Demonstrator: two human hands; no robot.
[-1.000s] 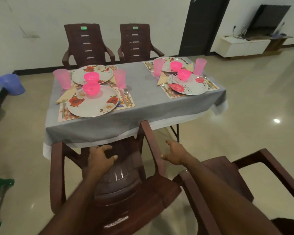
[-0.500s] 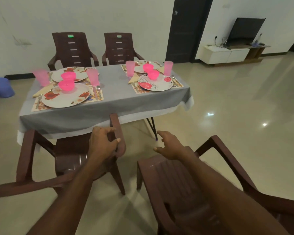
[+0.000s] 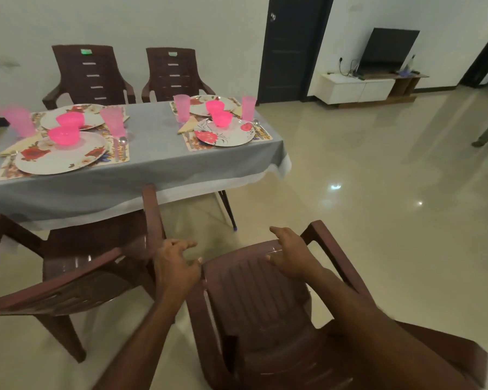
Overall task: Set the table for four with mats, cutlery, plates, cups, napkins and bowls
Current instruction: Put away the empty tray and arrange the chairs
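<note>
Tabletop status: four places look laid. Two settings sit at the left end, two near the right end. Each shows a floral mat, a plate, a pink bowl on the plate and a pink cup beside it. Near-left plate carries its bowl; near-right plate carries its bowl. Folded napkins show at the near-left setting and between the right-hand pair; the other two are partly hidden, so you cannot confirm them fully. A spoon lies on the near-left mat's right side; cutlery at the far places is too small to read.

Judgement: the laying itself appears done. What is left seems to be seating. Two chairs stand at the far edge, one chair is close to the near edge at the left, and the second near chair stands well back from the tabletop, off its right half.

Your left hand has its fingers spread and curled, at the left top corner of that chair's back; whether they are touching it or just short of it cannot be told. Your right hand rests on the top rail of the back, fingers loosely apart, draped over the rail, not yet clamped. Neither hand carries tableware.
</note>
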